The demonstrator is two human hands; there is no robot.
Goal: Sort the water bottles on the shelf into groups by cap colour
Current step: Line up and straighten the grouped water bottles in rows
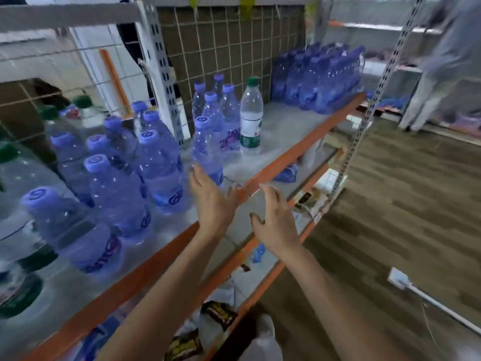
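Blue-cap bottle [208,149]: upright, 12 o'clock from your left hand [212,204], the nearer. Right hand [277,225] at its 3 o'clock. Both spread, empty.

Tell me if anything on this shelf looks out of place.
One green-capped bottle stands on the shelf right beside a cluster of blue-capped bottles, breaking that colour group. Other green-capped bottles sit at the far left, behind blue ones. Nothing there looks spilled or toppled.
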